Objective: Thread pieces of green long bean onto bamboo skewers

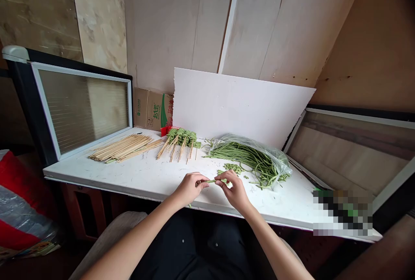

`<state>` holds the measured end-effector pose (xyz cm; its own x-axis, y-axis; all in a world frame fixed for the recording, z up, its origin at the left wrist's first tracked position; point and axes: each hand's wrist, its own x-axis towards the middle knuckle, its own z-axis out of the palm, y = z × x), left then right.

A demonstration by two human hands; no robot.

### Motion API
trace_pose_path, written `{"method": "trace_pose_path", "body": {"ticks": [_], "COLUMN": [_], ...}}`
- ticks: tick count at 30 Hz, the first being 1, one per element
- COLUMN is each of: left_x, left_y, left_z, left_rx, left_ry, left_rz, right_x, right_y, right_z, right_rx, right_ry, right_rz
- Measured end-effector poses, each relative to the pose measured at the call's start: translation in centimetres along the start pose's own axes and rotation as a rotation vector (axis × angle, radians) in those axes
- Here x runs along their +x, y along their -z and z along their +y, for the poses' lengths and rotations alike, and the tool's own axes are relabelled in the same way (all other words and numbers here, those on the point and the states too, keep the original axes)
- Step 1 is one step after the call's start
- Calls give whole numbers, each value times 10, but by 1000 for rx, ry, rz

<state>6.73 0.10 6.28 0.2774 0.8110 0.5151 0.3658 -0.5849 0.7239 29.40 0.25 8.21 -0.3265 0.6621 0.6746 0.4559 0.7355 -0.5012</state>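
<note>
My left hand (189, 188) and my right hand (234, 190) meet over the front edge of the white table (136, 174), both pinched on one green long bean piece (212, 181) held between them. Just beyond my right hand lies a small heap of cut bean pieces (232, 168). Behind that, a clear plastic bag (272, 154) holds a bundle of long green beans (246, 156). Several finished bean skewers (180, 140) lie fanned out at the table's back middle. A pile of bare bamboo skewers (125, 147) lies to the left.
A white board (240, 107) leans against the wall behind the table. A cardboard box (152, 109) stands at the back left. Glass-framed panels (81, 107) flank the table on both sides. A red and grey bag (19, 210) sits on the floor, left.
</note>
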Motion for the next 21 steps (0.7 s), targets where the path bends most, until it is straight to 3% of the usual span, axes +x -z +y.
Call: {"method": "trace_pose_path", "body": {"ticks": [4,10,17,21], "left_x": [-1,-5,-5,-1], "left_y": [-1,-4,-4,-1], "left_z": [4,11,11,11], "left_rx": [6,34,-66,-145], "left_ry": [-45,-74,-78,-38], "left_rz": [3,-46,-93,-63], "right_x": [-1,-6,-13,-10], "right_y": [-4,-14,-30,-29], "right_z": [-8,-4,6,17], "right_rx": [7,61,344,504], "right_ry": [33,41,-105,-233], "right_rz": [-69,-32,-48,-15]}}
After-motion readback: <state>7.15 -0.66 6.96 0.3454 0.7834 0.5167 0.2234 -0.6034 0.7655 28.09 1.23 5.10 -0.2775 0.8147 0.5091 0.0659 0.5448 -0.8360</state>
